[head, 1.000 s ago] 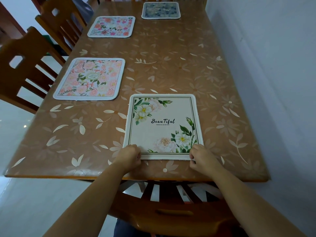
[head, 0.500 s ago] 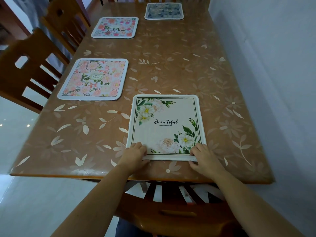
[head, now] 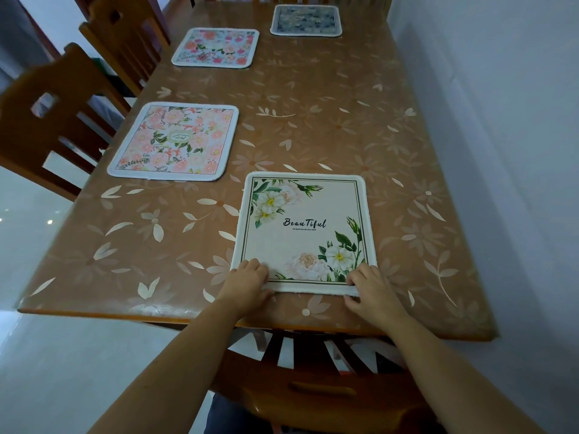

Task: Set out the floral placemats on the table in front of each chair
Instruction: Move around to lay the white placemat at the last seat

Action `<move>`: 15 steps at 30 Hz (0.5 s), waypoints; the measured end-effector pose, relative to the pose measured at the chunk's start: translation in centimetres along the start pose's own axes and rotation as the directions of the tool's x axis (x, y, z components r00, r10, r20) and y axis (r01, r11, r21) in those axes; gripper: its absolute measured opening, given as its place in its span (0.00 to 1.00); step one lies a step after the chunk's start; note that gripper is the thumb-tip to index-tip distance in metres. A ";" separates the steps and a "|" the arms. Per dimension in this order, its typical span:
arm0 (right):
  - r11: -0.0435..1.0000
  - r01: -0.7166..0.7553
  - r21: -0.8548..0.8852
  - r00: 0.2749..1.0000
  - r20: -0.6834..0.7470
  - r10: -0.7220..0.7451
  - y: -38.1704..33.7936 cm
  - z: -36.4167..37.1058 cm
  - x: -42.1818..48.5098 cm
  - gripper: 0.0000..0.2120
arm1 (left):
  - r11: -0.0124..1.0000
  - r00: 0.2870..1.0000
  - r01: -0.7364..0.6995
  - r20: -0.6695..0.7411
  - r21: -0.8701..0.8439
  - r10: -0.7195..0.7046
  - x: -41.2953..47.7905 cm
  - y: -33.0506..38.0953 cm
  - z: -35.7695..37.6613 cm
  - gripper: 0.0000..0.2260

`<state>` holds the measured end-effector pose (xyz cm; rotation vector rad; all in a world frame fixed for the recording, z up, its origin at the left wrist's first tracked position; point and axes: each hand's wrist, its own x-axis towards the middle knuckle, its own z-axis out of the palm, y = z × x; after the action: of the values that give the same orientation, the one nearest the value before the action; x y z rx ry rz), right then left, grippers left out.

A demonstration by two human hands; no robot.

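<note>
The left hand (head: 247, 281) and right hand (head: 369, 288) pinch the mat (head: 300, 230) at its 7 and 5 o'clock corners. It lies flat at the table's (head: 313, 120) 6 o'clock end. Best square it to that edge, then release evenly.

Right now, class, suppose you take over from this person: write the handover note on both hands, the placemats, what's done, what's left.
Left hand holds the near-left corner of the Beautiful placemat; right hand pinches its near-right edge.
It lies flat on the table before the near chair.
Also laid out: pink placemat, multicolour placemat, blue-grey placemat.
Done: four mats down.
Left: probably just let go, nudging it square if needed.
</note>
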<state>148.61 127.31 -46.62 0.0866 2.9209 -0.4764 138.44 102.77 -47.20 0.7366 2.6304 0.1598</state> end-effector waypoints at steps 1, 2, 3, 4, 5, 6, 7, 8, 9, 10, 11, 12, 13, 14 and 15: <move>1.000 -0.008 0.005 1.000 0.006 0.008 -0.1 -0.1 0.0 0.08 | 1.000 1.000 0.003 0.003 -0.001 -0.003 -0.1 0.1 -0.2 0.15; 1.000 -0.015 0.005 1.000 0.015 0.015 -0.2 -0.2 0.0 0.09 | 1.000 1.000 0.006 0.003 -0.004 -0.006 -0.2 0.1 -0.3 0.15; 1.000 -0.022 0.002 0.999 0.023 0.022 -0.3 -0.3 0.1 0.09 | 1.000 1.000 0.012 -0.004 -0.009 -0.012 -0.4 0.1 -0.5 0.15; 0.999 -0.034 -0.001 0.999 0.028 0.034 -0.5 -0.3 0.1 0.10 | 1.000 1.000 0.021 -0.017 -0.018 -0.021 -0.4 0.1 -0.7 0.15; 0.999 -0.048 0.003 0.998 0.027 0.048 -0.7 -0.4 0.2 0.11 | 0.999 0.999 0.034 -0.037 -0.029 -0.035 -0.5 0.1 -1.0 0.15; 0.998 -0.060 0.015 0.998 0.022 0.060 -1.1 -0.5 0.3 0.12 | 0.998 0.997 0.045 -0.061 -0.038 -0.047 -0.6 0.1 -1.3 0.15; 0.997 -0.065 0.030 0.998 0.013 0.065 -1.6 -0.5 0.4 0.13 | 0.998 0.995 0.051 -0.089 -0.042 -0.054 -0.7 0.1 -1.6 0.15; 0.997 -0.063 0.044 0.998 0.005 0.063 -2.2 -0.6 0.6 0.14 | 0.998 0.991 0.052 -0.123 -0.041 -0.057 -0.7 0.2 -1.9 0.16; 0.997 -0.059 0.055 0.998 -0.002 0.060 -3.0 -0.7 0.7 0.15 | 0.998 0.985 0.049 -0.161 -0.037 -0.055 -0.8 0.3 -2.3 0.16; 0.996 -0.059 0.066 0.998 -0.017 0.060 -3.9 -0.9 0.9 0.16 | 0.998 0.978 0.043 -0.204 -0.035 -0.050 -1.0 0.4 -2.8 0.16; 0.996 -0.058 0.075 0.997 -0.045 0.061 -4.9 -1.1 1.1 0.16 | 0.998 0.967 0.036 -0.251 -0.045 -0.046 -1.3 0.4 -3.3 0.16; 0.995 -0.053 0.083 0.995 -0.083 0.060 -6.0 -1.4 1.2 0.17 | 0.997 0.953 0.027 -0.301 -0.072 -0.048 -1.6 0.3 -3.8 0.16; 0.995 -0.043 0.092 0.991 -0.123 0.054 -7.2 -1.7 1.3 0.17 | 0.994 0.934 0.017 -0.352 -0.109 -0.054 -2.2 0.0 -4.4 0.16; 0.994 -0.033 0.101 0.986 -0.157 0.049 -8.6 -2.0 1.4 0.17 | 0.990 0.914 0.004 -0.400 -0.143 -0.062 -2.8 -0.4 -4.9 0.16; 0.994 -0.027 0.108 0.981 -0.186 0.046 -10.0 -2.4 1.5 0.17 | 0.986 0.894 -0.006 -0.442 -0.168 -0.070 -3.6 -1.0 -5.4 0.16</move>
<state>145.89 118.68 -41.54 0.2105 3.0698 -0.6494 138.59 100.04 -41.18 0.6607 3.0088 0.5982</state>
